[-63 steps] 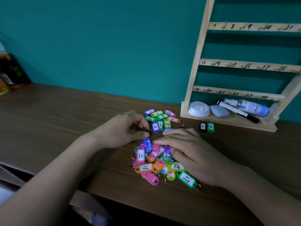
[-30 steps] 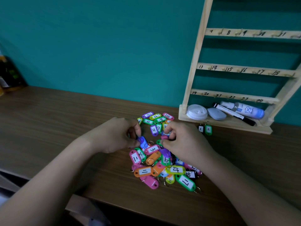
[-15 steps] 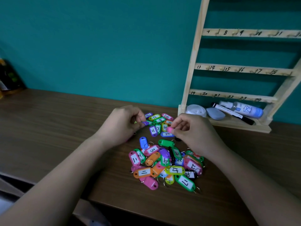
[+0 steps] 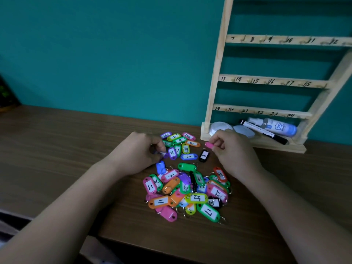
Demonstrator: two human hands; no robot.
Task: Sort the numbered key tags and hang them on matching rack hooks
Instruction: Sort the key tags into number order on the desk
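A heap of coloured numbered key tags (image 4: 186, 189) lies on the wooden table (image 4: 57, 159) in front of me. A smaller group of tags (image 4: 180, 144) lies behind it, with a black tag marked 20 (image 4: 204, 155) beside it. My left hand (image 4: 137, 153) pinches a purple tag (image 4: 164, 154) at the left of the small group. My right hand (image 4: 232, 151) pinches a pink tag (image 4: 209, 145) just above the table near the rack's base. The wooden rack (image 4: 266, 80) stands at the back right, its rails numbered 7 to 24, its hooks bare.
On the rack's base shelf lie a white lid (image 4: 220, 127), a pale oval object (image 4: 243, 130), a black marker (image 4: 266, 133) and a spray bottle (image 4: 276, 126). A teal wall stands behind. The table's front edge runs close to my forearms.
Both hands left the heap, each pinching a tag. My right hand carried the pink tag right toward the rack's base, uncovering the black tag 20. My left hand stays by the small group.
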